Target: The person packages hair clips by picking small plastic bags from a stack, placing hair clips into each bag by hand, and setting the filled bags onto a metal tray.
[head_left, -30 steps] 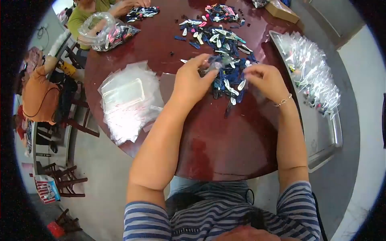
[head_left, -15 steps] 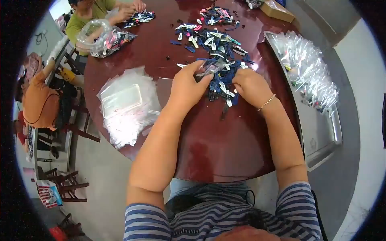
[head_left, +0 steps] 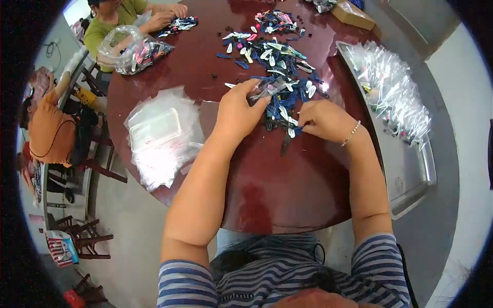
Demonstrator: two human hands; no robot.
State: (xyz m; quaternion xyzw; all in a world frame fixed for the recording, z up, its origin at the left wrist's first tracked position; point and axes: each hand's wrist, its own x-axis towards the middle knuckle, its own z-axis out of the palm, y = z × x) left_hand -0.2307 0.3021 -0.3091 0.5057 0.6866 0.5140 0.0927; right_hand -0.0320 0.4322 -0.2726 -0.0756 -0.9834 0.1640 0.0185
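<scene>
In the head view, a heap of hair clips (head_left: 275,53), mostly navy blue and white, runs down the middle of the dark red table. At the heap's near left edge my left hand (head_left: 239,109) is closed around a small clear plastic bag (head_left: 266,89); dark clips show through the bag. My right hand (head_left: 324,121) pinches a blue hair clip (head_left: 298,131) at the heap's near right edge, its fingers partly hidden behind the hand. A stack of flat clear bags (head_left: 163,133) lies left of my left forearm.
On the right, a metal tray (head_left: 411,192) holds many filled clear bags (head_left: 394,84). Across the table a person in a green shirt (head_left: 134,7) handles clips beside a large plastic bag (head_left: 126,49). A cardboard box (head_left: 354,14) stands at the far right.
My right hand has moved slightly toward me and to the right, and a blue clip now shows at its fingertips. My left hand holds the bag in nearly the same place.
</scene>
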